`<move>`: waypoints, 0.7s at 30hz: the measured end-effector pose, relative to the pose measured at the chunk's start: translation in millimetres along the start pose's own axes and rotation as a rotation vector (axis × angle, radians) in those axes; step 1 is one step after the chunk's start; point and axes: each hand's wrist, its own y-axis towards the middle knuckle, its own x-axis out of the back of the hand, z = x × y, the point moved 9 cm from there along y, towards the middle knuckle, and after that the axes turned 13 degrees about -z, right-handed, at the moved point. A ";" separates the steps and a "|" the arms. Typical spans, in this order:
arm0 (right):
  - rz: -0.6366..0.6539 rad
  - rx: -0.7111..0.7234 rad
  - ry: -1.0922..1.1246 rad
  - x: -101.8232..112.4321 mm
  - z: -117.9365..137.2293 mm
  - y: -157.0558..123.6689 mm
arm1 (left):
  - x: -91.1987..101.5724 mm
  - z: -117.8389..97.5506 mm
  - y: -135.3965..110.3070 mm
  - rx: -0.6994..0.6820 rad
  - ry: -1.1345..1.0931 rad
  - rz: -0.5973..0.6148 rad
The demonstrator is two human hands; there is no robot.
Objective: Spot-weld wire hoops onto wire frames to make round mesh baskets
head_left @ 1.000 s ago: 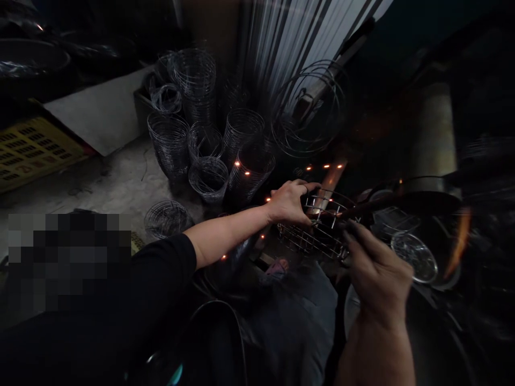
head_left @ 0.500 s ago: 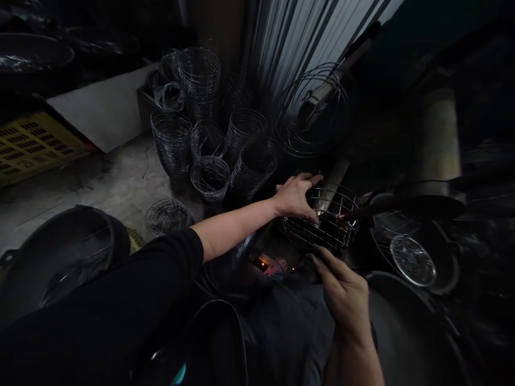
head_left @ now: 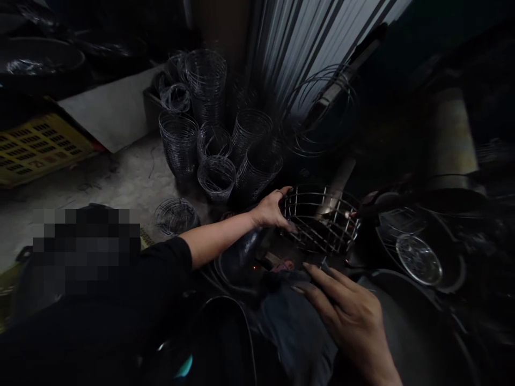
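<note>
The left hand (head_left: pixel 270 209) reaches forward on a bare forearm out of a black sleeve (head_left: pixel 120 300) and grips the near-left rim of a round wire basket (head_left: pixel 322 217), its fingers (head_left: pixel 281 192) curled over the top ring and the thumb pressed against the side wires, so the hand is closed on the basket. The basket sits just ahead of the person's lap, tilted so that its open mouth faces partly toward the camera, with its vertical bars and hoop rings catching the light; what carries it from below is too dark to make out. The right hand (head_left: pixel 350 316) hovers below and in front of the basket, near it but not touching, palm down with the fingers (head_left: pixel 317 276) spread and stretched out toward the basket's lower edge, holding nothing. A tiny orange spark (head_left: pixel 254 267) glows in the dark just below the left wrist. To the right of the basket lies a shallow round wire piece with a shiny disc (head_left: pixel 418 260) in its middle, set on dark pans. Behind the left hand, on the concrete floor (head_left: pixel 120 182), stand stacks of finished wire baskets (head_left: pixel 215 134), some upright and some leaning against each other, with one low wire ring (head_left: pixel 176 215) lying apart nearer the person. A yellow plastic crate (head_left: pixel 38 150) lies at the far left, and pale corrugated sheeting (head_left: pixel 317 37) rises at the back.
</note>
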 end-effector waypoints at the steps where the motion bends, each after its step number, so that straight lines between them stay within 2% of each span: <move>1: 0.002 0.000 0.031 3.6 6.6 3.9 | 6.8 -11.9 -8.1 -0.068 0.080 0.022; 3: 0.033 -0.068 0.122 5.2 10.5 10.1 | 14.5 -34.8 -28.0 -0.198 0.228 0.082; 5: 0.115 -0.226 0.222 -4.5 0.5 12.3 | 15.3 -52.3 -47.8 -0.284 0.358 0.137; 7: 0.211 -0.408 0.258 -20.1 -18.9 7.9 | 11.8 -62.8 -62.9 -0.315 0.462 0.180; 9: 0.274 -0.494 0.168 -31.8 -38.0 0.4 | 7.4 -67.6 -71.9 -0.311 0.539 0.209; 11: 0.310 -0.424 -0.004 -37.4 -47.4 -5.7 | 4.7 -68.2 -75.4 -0.295 0.589 0.219; 13: 0.328 -0.248 -0.177 -40.2 -43.7 -11.3 | 3.8 -67.4 -75.9 -0.287 0.603 0.214; 15: 0.291 -0.075 -0.283 -39.4 -33.1 -16.4 | 2.5 -66.2 -75.5 -0.294 0.599 0.212; 17: 0.214 0.020 -0.295 -35.2 -24.3 -20.0 | -0.1 -65.3 -75.4 -0.304 0.594 0.222; 21: 0.061 0.049 -0.182 -22.7 -23.2 -21.2 | -7.8 -65.8 -72.2 -0.307 0.578 0.233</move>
